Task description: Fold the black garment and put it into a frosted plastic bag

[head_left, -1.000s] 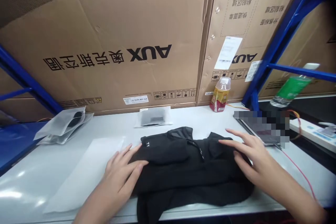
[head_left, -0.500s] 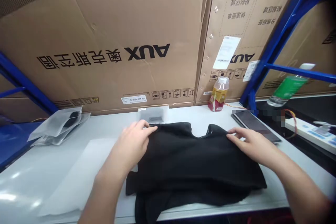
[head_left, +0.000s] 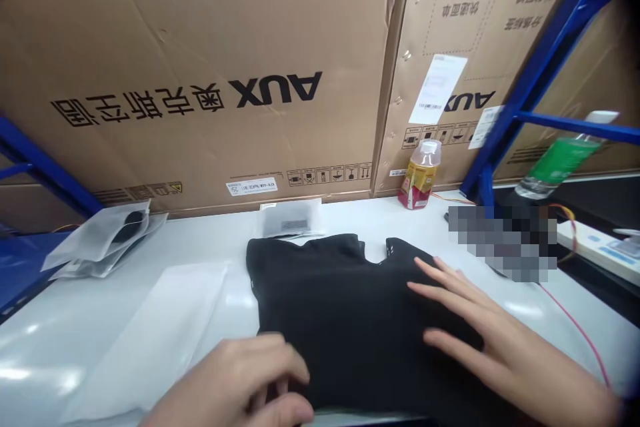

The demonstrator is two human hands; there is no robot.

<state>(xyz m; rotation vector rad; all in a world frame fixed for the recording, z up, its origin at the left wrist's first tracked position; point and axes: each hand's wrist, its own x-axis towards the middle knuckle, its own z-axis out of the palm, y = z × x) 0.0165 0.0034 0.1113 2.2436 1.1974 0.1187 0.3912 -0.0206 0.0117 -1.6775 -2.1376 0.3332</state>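
A folded black garment lies flat on the white table, its collar end toward the boxes. My right hand rests palm down on the garment's right part, fingers spread. Curled fingers of my left hand close on the garment's near left edge at the table's front. A flat clear plastic bag lies just left of the garment.
Bagged dark items lie at the far left and another bagged item behind the garment. A small drink bottle stands by large cardboard boxes. At the right are a green bottle, a power strip and blue rack posts.
The garment has been folded flatter with the collar covered. My left hand pulled back from the far left corner to the near left edge. My right hand slid down and flattened on the cloth.
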